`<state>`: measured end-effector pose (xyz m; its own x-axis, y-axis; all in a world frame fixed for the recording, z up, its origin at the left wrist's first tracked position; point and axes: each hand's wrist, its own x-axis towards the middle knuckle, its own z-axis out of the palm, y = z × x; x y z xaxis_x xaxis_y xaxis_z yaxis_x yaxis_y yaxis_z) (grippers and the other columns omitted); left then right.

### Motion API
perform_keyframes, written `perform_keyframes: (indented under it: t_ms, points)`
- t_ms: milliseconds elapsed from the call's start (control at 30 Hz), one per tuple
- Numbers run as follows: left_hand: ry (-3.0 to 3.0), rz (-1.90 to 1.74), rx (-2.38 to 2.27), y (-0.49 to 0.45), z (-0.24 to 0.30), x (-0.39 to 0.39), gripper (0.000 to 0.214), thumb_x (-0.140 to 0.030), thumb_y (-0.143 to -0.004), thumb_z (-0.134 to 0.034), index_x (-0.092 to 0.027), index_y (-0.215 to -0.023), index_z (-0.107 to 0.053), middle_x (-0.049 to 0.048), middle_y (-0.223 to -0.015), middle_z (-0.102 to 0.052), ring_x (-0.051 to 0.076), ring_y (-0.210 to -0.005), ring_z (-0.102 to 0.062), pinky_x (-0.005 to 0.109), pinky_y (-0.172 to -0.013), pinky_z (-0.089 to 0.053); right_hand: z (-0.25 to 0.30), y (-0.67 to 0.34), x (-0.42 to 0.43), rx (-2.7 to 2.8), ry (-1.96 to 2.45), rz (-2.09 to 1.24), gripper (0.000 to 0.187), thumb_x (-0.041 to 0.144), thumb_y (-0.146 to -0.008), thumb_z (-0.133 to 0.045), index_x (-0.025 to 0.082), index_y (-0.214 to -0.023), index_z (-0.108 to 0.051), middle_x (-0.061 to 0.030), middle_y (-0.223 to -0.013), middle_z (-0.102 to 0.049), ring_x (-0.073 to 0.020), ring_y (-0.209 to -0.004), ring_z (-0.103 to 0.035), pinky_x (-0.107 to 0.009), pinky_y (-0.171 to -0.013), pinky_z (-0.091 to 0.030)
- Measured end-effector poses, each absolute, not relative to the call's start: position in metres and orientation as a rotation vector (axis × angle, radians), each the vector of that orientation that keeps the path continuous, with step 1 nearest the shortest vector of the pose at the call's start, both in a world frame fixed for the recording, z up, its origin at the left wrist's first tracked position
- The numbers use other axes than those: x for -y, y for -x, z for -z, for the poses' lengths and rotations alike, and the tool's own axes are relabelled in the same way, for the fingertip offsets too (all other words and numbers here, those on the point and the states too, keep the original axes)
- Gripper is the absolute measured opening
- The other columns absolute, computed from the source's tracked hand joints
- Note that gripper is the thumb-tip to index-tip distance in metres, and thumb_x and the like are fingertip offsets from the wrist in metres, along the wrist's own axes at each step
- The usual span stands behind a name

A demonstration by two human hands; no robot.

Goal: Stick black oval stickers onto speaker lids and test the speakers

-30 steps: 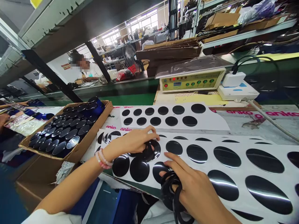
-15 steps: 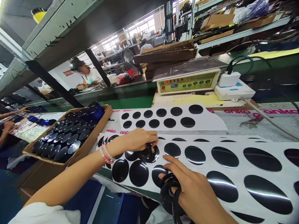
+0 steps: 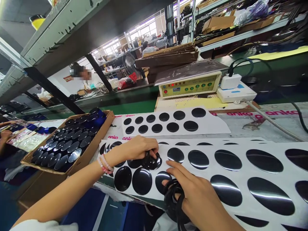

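White sheets [image 3: 192,189] carrying rows of glossy black discs [image 3: 141,181] lie in front of me. My left hand [image 3: 141,147], with a pink bead bracelet on the wrist, is closed over one disc in the upper row. Its fingertips pinch a thin black ring [image 3: 147,158] against that disc; the fingers partly hide it. My right hand [image 3: 192,192] is curled round several black rings [image 3: 173,200] just off the sheet's near edge. Its index finger stretches over the sheet beside another disc [image 3: 163,182].
On the left, a cardboard box [image 3: 91,146] holds rows of dark round pieces. A smaller sheet of discs [image 3: 214,126] lies behind. Farther back stand a control box with buttons [image 3: 190,88] and a white power strip [image 3: 237,93]. A co-worker [image 3: 89,80] sits across the bench.
My left fingers have lowered and straightened onto the disc with the ring. The right hand keeps its rings and has hardly moved. The view has shifted slightly.
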<state>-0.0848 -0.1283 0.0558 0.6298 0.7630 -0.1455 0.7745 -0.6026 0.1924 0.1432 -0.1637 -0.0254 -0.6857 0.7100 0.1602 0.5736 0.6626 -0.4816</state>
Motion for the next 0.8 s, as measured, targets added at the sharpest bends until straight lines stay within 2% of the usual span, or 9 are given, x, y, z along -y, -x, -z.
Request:
perform_keyframes:
  t_ms: [133, 267, 333, 400, 500, 600, 667, 733, 800]
  points:
    - [-2.647, -0.073, -1.308, 0.091, -0.048, 0.138, 0.01, -0.015, -0.089, -0.048, -0.019, -0.095, -0.054, 0.0008, -0.086, -0.062, 0.013, -0.072, -0.057, 0.024, -0.064, -0.038, 0.019, -0.141, 0.167, 2.598, 0.989, -0.399, 0.076, 0.002, -0.056, -0.045, 0.022, -0.129, -0.056, -0.0019, -0.14, -0.05, -0.0189, -0.075, -0.072, -0.031, -0.058, -0.059]
    - [-2.657, -0.19, -1.296, 0.106, -0.052, 0.149, 0.014, -0.007, -0.075, -0.053, -0.02, -0.08, -0.055, -0.001, -0.078, -0.06, 0.011, -0.065, -0.053, 0.023, -0.059, -0.037, 0.016, -0.138, 0.171, 2.635, 1.059, -0.276, 0.08, 0.002, -0.055, -0.045, 0.023, -0.131, -0.054, 0.0011, -0.139, -0.052, -0.017, -0.074, -0.071, -0.028, -0.052, -0.056]
    - [-2.635, -0.36, -1.399, 0.121, -0.061, 0.159, 0.015, -0.006, -0.074, -0.053, -0.019, -0.069, -0.049, -0.0017, -0.069, -0.054, 0.011, -0.063, -0.051, 0.023, -0.057, -0.037, 0.018, -0.137, 0.173, 2.641, 1.092, -0.244, 0.08, 0.001, -0.055, -0.045, 0.026, -0.131, -0.054, 0.0033, -0.139, -0.052, -0.0158, -0.073, -0.071, -0.026, -0.05, -0.055]
    - [-2.567, -0.59, -1.577, 0.137, -0.074, 0.175, 0.023, -0.007, -0.079, -0.049, -0.02, -0.063, -0.038, -0.0017, -0.065, -0.048, 0.013, -0.068, -0.053, 0.024, -0.062, -0.04, 0.021, -0.138, 0.172, 2.631, 1.095, -0.224, 0.079, 0.001, -0.055, -0.045, 0.026, -0.129, -0.056, 0.0045, -0.138, -0.052, -0.0157, -0.071, -0.071, -0.026, -0.048, -0.055]
    - [-2.411, -0.788, -1.778, 0.145, -0.088, 0.206, 0.027, -0.009, -0.086, -0.045, -0.022, -0.067, -0.029, -0.0037, -0.064, -0.042, 0.012, -0.068, -0.055, 0.022, -0.06, -0.043, 0.024, -0.14, 0.171, 2.571, 1.063, -0.225, 0.074, 0.003, -0.056, -0.044, 0.024, -0.126, -0.058, 0.0035, -0.136, -0.055, -0.0166, -0.065, -0.07, -0.029, -0.043, -0.054]
    - [-2.287, -0.505, -1.772, 0.125, -0.081, 0.231, 0.015, -0.009, -0.082, -0.049, -0.021, -0.088, -0.043, -0.0039, -0.072, -0.049, 0.01, -0.061, -0.052, 0.019, -0.054, -0.044, 0.02, -0.139, 0.171, 2.48, 0.984, -0.285, 0.067, 0.004, -0.06, -0.042, 0.02, -0.122, -0.06, -0.0009, -0.13, -0.06, -0.0183, -0.062, -0.07, -0.032, -0.048, -0.056]
    - [-2.252, -0.264, -1.721, 0.106, -0.067, 0.236, 0.036, -0.003, -0.077, -0.048, -0.024, -0.106, -0.047, 0.0008, -0.093, -0.057, 0.011, -0.069, -0.057, 0.021, -0.061, -0.047, 0.016, -0.135, 0.174, 2.457, 0.887, -0.398, 0.062, 0.003, -0.063, -0.04, 0.02, -0.12, -0.061, -0.0024, -0.127, -0.062, -0.0192, -0.069, -0.071, -0.033, -0.056, -0.058]
    - [-2.277, -0.082, -1.702, 0.092, -0.053, 0.232, 0.053, 0.002, -0.071, -0.044, -0.025, -0.117, -0.046, 0.0054, -0.116, -0.054, 0.015, -0.08, -0.06, 0.025, -0.067, -0.049, 0.014, -0.127, 0.177, 2.492, 0.802, -0.513, 0.057, 0.003, -0.067, -0.04, 0.021, -0.117, -0.062, -0.0019, -0.129, -0.061, -0.0193, -0.077, -0.072, -0.032, -0.062, -0.058]
    - [-2.305, 0.081, -1.699, 0.086, -0.044, 0.225, 0.063, 0.004, -0.069, -0.039, -0.024, -0.125, -0.041, 0.0081, -0.128, -0.047, 0.017, -0.086, -0.061, 0.029, -0.069, -0.05, 0.016, -0.119, 0.18, 2.559, 0.784, -0.546, 0.052, 0.005, -0.07, -0.042, 0.022, -0.115, -0.063, -0.0014, -0.133, -0.058, -0.0194, -0.072, -0.072, -0.033, -0.058, -0.057]
